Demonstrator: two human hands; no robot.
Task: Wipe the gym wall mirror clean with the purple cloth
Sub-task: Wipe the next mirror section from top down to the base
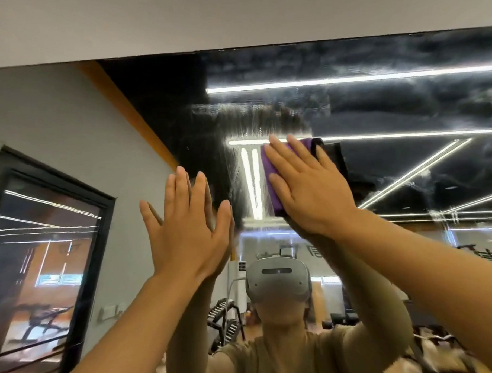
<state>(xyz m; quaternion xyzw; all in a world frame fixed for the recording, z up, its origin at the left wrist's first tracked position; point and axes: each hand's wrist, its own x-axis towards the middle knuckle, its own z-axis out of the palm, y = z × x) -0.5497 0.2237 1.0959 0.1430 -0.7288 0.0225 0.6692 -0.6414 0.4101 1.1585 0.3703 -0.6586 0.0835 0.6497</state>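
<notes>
Right hand (309,189) flat, fingers spread, hiding most of purple cloth (269,174), left hand (187,225) open on mirror (390,106)

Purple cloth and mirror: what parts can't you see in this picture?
- Head view: most of the purple cloth is hidden under the right hand.
- The mirror runs past the right edge.
- The glass under the flat left hand is covered.
- The dumbbell rack reflection is too small for detail.

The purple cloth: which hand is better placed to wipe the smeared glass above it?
The right hand. It already presses the purple cloth flat on the mirror, just below the cloudy streaks. The left hand is open and empty, flat against the glass lower and to the left.
</notes>
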